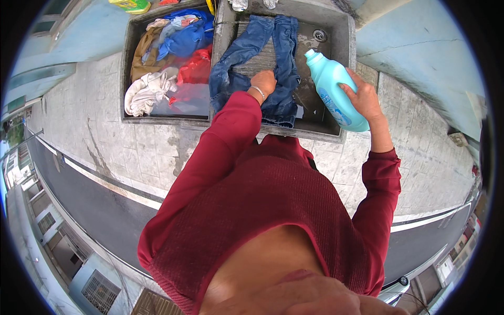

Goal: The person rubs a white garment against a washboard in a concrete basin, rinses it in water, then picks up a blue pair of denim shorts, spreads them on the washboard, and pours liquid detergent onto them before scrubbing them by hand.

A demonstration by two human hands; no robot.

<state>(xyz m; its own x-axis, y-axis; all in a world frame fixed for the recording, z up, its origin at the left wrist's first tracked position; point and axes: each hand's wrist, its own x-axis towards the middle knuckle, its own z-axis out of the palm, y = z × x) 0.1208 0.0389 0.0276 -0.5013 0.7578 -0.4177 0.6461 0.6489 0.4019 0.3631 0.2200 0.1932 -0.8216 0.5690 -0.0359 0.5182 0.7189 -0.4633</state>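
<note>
Blue denim jeans point(286, 59) lie spread on the ribbed washboard slope of a concrete sink point(348, 47). My left hand point(263, 84), with a bracelet at the wrist, is closed at the jeans near their middle; whether it grips the cloth is hidden. My right hand point(360, 94) holds a light-blue plastic detergent bottle point(334, 90) by its handle, tilted, its capless-looking neck pointing to the upper left above the sink's right part. No liquid is seen leaving it. The jeans' waist end lies towards me.
The left basin point(165, 120) holds water with blue, red, brown and white clothes point(145, 94). A drain point(319, 36) sits at the sink's back right. A green and yellow container point(132, 4) stands behind the left basin. Light-blue walls rise on both sides; paving lies around the sink.
</note>
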